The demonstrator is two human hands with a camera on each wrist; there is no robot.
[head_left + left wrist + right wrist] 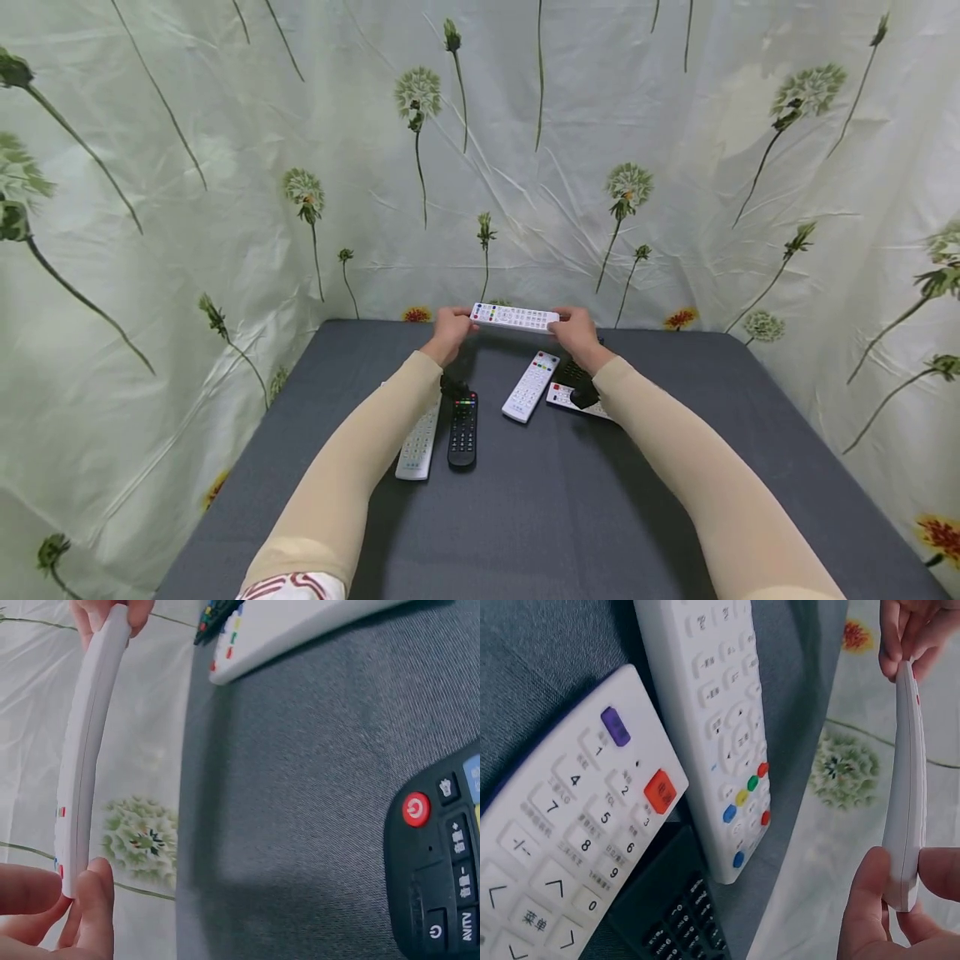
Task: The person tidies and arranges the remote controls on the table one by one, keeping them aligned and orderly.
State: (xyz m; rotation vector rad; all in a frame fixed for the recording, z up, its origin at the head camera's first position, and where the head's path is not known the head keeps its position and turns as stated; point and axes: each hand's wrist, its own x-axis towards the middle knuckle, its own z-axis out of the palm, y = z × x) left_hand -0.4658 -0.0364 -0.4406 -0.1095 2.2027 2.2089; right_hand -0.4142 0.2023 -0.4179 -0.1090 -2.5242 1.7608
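Observation:
A white remote control [514, 317] with small coloured buttons is held level above the far edge of the table. My left hand [452, 325] pinches its left end, thumb on one face and fingers on the other, as the left wrist view shows. At the opposite end my right hand [576, 329] grips it the same way, seen in the right wrist view with the remote edge-on [906, 787]. Below the hands, another white remote [531, 387] lies at a slant, and a black remote [462, 429] lies near my left wrist.
A long white remote [417, 446] lies partly hidden under my left forearm. By my right wrist are a dark-edged white remote [577, 817] and a black one [679, 907]. The dark grey table [510, 517] ends at a flower-printed cloth [525, 167] behind.

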